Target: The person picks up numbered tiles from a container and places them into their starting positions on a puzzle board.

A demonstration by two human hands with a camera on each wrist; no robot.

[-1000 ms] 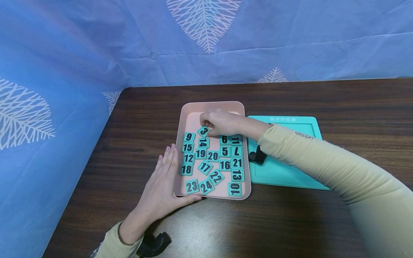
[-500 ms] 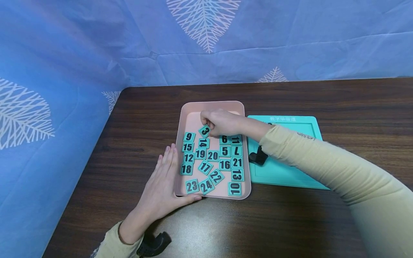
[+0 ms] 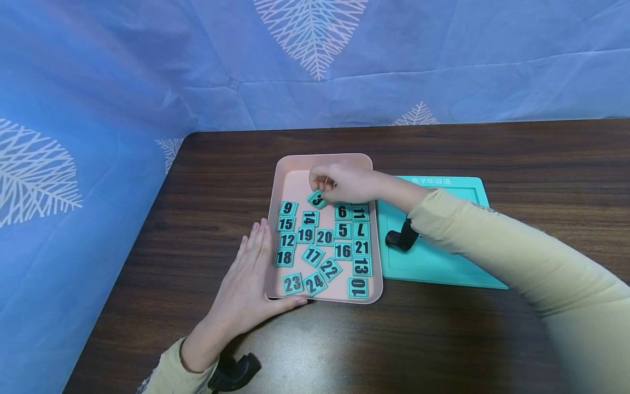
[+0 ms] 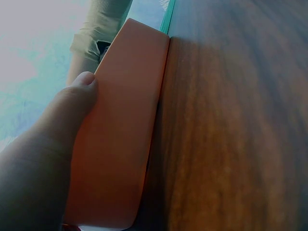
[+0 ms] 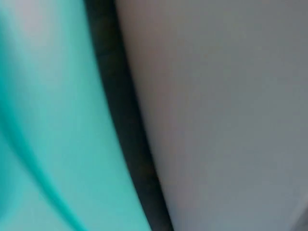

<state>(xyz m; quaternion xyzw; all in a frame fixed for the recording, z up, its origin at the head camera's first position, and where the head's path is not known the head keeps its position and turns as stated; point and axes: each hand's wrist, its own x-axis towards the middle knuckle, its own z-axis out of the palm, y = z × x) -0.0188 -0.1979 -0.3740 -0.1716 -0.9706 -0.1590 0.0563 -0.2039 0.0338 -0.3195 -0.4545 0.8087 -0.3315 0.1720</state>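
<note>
In the head view my right hand (image 3: 346,182) pinches a teal number tile marked 3 (image 3: 316,198) between thumb and fingers. The tile is raised at a slant over the far part of a pink tray (image 3: 291,180). Below it lie several more number tiles, such as the 14 (image 3: 310,218), the 20 (image 3: 324,237) and the 6 (image 3: 342,212). My left hand (image 3: 246,284) rests against the tray's left side and near corner, fingers straight and thumb along the near rim. In the left wrist view that thumb (image 4: 70,108) touches the tray's outer wall (image 4: 120,110).
A teal puzzle board (image 3: 433,265) lies right of the tray, partly under the right forearm. Its inner frame is partly hidden. Both stand on a dark wooden table (image 3: 443,339). A blue cloth with leaf prints (image 3: 221,49) hangs behind and left. The right wrist view is blurred.
My right hand has moved slightly right with the 3 tile, which has turned and lifted a little. The left hand and the other tiles stay practically where they were.
</note>
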